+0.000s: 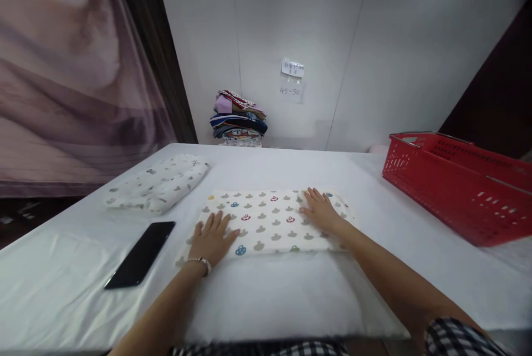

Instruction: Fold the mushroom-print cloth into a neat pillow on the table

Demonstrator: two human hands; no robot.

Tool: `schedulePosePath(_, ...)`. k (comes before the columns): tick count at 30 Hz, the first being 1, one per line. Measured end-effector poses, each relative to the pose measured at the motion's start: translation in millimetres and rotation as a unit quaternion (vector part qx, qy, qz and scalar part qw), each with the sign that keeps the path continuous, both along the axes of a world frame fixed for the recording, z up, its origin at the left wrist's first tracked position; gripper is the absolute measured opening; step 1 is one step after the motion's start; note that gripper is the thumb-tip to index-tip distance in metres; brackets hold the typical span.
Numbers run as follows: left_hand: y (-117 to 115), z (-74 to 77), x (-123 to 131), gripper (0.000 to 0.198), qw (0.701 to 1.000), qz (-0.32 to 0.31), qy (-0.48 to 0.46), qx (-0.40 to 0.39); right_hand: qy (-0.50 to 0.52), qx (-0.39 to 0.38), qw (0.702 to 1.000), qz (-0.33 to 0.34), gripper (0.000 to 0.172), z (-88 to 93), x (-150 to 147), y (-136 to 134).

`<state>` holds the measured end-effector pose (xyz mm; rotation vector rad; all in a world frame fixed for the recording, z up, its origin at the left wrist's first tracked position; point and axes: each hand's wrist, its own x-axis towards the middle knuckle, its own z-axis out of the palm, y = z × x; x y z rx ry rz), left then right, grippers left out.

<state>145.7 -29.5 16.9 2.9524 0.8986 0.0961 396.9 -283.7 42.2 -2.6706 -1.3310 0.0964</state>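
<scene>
A white cloth printed with grey, red, blue and green mushroom shapes (270, 223) lies folded into a wide flat rectangle on the white-covered table. My left hand (211, 239), with a bracelet at the wrist, rests flat on its left end, fingers spread. On the right end lies my right hand (322, 210), palm down and fingers apart. Neither hand grips the cloth. Whatever is under my palms is hidden.
A black phone (141, 254) lies left of my left hand. Behind it is another folded printed cloth (160, 183). A red plastic basket (453, 187) stands on the right. Stacked fabrics (239, 117) sit beyond the table's far edge, by the wall.
</scene>
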Motion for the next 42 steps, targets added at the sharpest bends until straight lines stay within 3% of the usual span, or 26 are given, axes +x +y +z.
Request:
schedulePosePath(4,5.9,22.4,16.8,0.060,0.997,-0.003,0.054,-0.054,0.009,-0.018,1.000,0.013,0.073,-3.0,12.2,15.3)
schedulePosePath(7,20.2,31.7,39.7,0.058,1.000,-0.007,0.022,-0.015,0.013,-0.015,0.999,0.025,0.075,-7.2,23.4,27.2)
schedulePosePath(11,44.0,18.0,58.5,0.066,0.999,0.025,0.028,-0.004,0.034,-0.022,0.999,0.000,0.077,-16.6,43.1,26.6)
schedulePosePath(16,58.5,-1.6,58.5,0.070,0.999,0.028,0.031,-0.022,0.041,-0.016,0.999,-0.008,0.073,-18.9,51.4,21.3)
schedulePosePath(20,58.3,-2.4,58.0,0.069,0.999,0.031,0.031,-0.022,0.034,-0.012,0.999,-0.021,0.070,-12.1,60.2,10.0)
schedulePosePath(24,57.3,-1.8,58.0,0.068,0.999,0.027,0.027,-0.018,0.006,-0.035,0.991,-0.130,0.069,-21.0,78.6,-13.8)
schedulePosePath(26,55.8,-0.7,57.6,0.069,0.999,0.026,0.027,-0.023,0.003,-0.049,0.987,-0.154,0.068,-28.1,84.4,-21.4)
schedulePosePath(32,52.7,0.7,57.3,0.073,0.998,0.027,0.019,-0.048,0.007,-0.035,0.993,-0.116,0.067,-24.9,85.7,-24.9)
schedulePosePath(35,53.6,-2.1,55.8,0.074,0.998,0.025,0.011,-0.055,-0.020,-0.033,0.991,-0.130,0.066,-24.5,84.8,-36.3)
schedulePosePath(38,52.8,-4.4,53.4,0.074,0.998,0.025,0.009,-0.060,-0.070,-0.021,0.985,-0.157,0.062,-39.6,86.7,-56.5)
schedulePosePath(42,49.9,-2.0,53.2,0.076,0.996,0.030,0.014,-0.077,-0.025,0.005,0.987,-0.156,0.068,-61.2,96.5,-72.9)
